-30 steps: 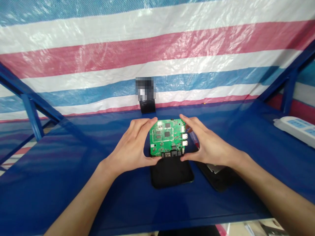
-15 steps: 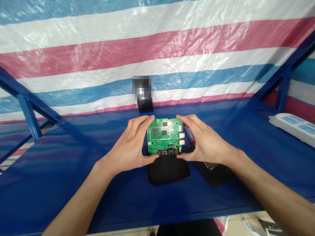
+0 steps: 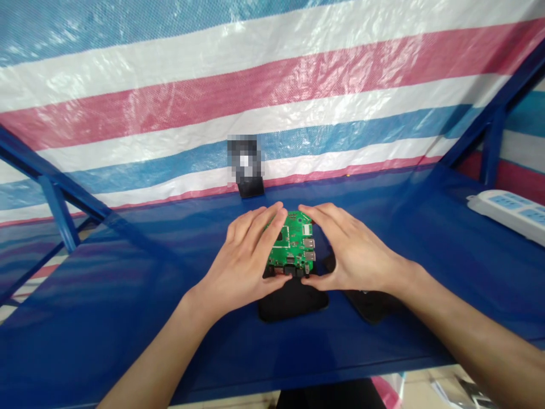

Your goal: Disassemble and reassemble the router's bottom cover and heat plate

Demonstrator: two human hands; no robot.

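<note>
A green circuit board (image 3: 293,244) with metal USB ports along its right side is held up between my two hands. My left hand (image 3: 244,261) pinches it by the far and near edges, its fingers covering the board's left half. At the right end my right hand (image 3: 357,250) grips the same two edges, thumb near and fingers far. Beneath the board lies a black plastic casing part (image 3: 293,304), partly hidden by the hands. Another dark flat piece (image 3: 374,307) lies under my right wrist, mostly covered.
A white power strip (image 3: 515,213) lies at the right on the blue table (image 3: 204,363). By the striped plastic sheet (image 3: 170,108) at the back stands a small black object (image 3: 251,186), its upper part pixelated. Blue metal braces (image 3: 59,213) rise at both sides.
My left hand has slid rightward along the board and now covers its left half. The right hand keeps its grip. The view has shifted slightly.
</note>
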